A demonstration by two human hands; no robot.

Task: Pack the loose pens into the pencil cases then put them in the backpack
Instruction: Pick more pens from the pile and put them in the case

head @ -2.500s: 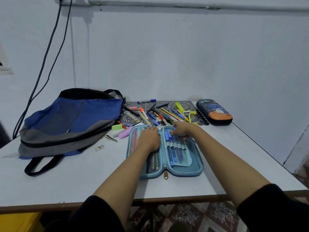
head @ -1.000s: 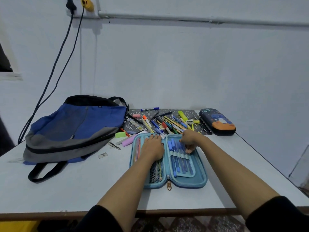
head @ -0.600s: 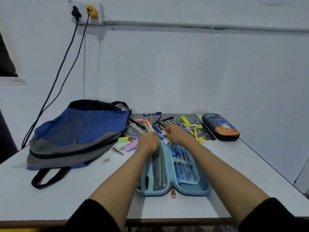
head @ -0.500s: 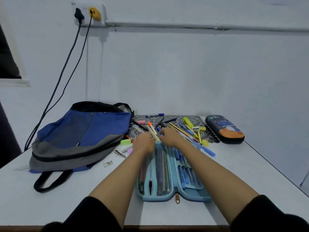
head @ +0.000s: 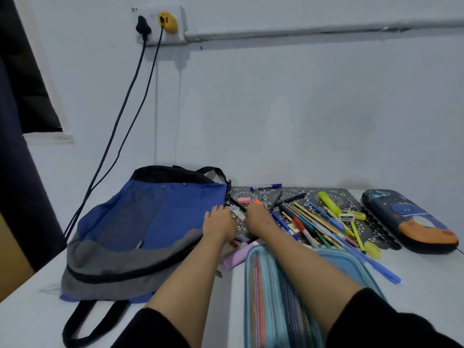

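- Nearest me, the light blue pencil case [head: 263, 297] lies open under my right forearm, with pens in its loops and mesh.
- I judge I'm mid-gathering, reaching for more loose pens to fill it.
- My left hand [head: 218, 223] lies flat, fingers straight, at the edge of the backpack [head: 140, 222], gripping nothing.
- My right hand [head: 258, 218] is just beside it, over the loose pens [head: 316, 222]. Its fingers are hidden, so I cannot tell whether it grips one.
- Next I need to pinch one pen and carry it back.
- Far right, the dark pencil case [head: 409, 219] lies zipped.
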